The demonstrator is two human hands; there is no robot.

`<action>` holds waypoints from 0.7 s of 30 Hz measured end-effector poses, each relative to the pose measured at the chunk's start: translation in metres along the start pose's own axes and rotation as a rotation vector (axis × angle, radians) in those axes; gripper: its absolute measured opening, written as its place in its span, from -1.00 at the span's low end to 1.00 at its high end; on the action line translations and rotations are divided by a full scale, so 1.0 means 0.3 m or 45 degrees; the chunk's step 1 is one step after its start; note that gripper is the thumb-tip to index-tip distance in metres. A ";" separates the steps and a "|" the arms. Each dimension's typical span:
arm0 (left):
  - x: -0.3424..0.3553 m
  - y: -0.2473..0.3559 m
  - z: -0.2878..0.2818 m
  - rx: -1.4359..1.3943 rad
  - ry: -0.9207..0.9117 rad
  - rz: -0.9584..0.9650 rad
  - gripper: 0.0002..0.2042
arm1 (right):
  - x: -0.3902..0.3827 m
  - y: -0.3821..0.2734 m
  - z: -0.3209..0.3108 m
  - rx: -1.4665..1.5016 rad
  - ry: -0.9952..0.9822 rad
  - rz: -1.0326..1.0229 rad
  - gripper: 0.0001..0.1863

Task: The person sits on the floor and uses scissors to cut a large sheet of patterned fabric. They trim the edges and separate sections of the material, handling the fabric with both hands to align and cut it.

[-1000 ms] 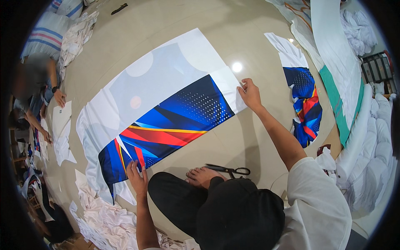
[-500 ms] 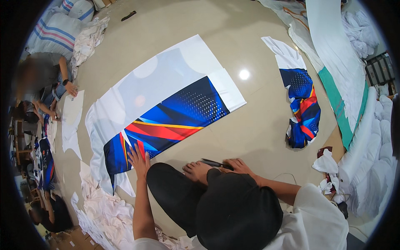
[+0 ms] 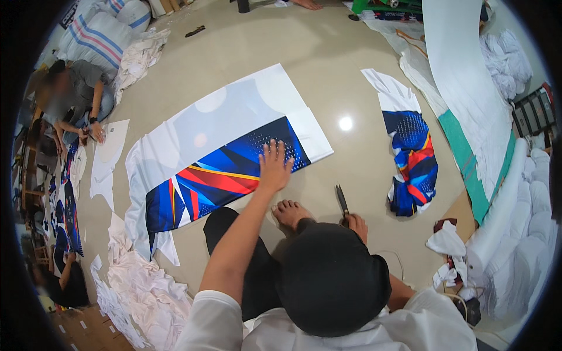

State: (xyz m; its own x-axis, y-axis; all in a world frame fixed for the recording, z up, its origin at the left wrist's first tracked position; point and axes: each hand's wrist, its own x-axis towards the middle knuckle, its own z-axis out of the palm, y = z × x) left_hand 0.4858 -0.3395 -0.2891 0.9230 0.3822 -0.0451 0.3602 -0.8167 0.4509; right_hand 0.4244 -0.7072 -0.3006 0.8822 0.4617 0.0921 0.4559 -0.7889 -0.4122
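Note:
A printed fabric piece (image 3: pixel 225 169) in blue, red and white lies on the floor, folded along with a white sheet (image 3: pixel 234 96). My left hand (image 3: pixel 275 167) rests flat on its dotted blue end, fingers spread. To the right of my bare foot (image 3: pixel 290 214), my right hand (image 3: pixel 356 227) is closed around the handle end of dark scissors (image 3: pixel 342 200). Their blades point away from me over the bare tile, apart from the fabric. Part of the right hand is hidden behind my dark-clad knee.
A bunched printed fabric piece (image 3: pixel 413 158) lies to the right. White cloth rolls (image 3: pixel 521 234) and a long white sheet with a green band (image 3: pixel 468 164) line the right side. Pale scraps (image 3: pixel 146 286) heap at the lower left. A co-worker (image 3: pixel 88 93) handles a white piece (image 3: pixel 109 155).
My left hand has moved from the near left end of the fabric to its dotted right end. The scissors have swung from lying sideways to pointing away from me.

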 end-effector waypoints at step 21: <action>0.014 0.104 0.183 0.099 0.114 -0.052 -0.27 | 0.066 0.147 -0.125 0.549 -0.694 0.827 -0.65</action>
State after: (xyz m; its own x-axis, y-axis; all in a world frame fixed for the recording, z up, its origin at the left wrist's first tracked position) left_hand 0.5083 -0.3871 -0.3241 0.8929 0.4499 0.0194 0.4097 -0.8295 0.3797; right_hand 0.4662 -0.7480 -0.2830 0.7219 0.1969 -0.6634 -0.2836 -0.7902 -0.5432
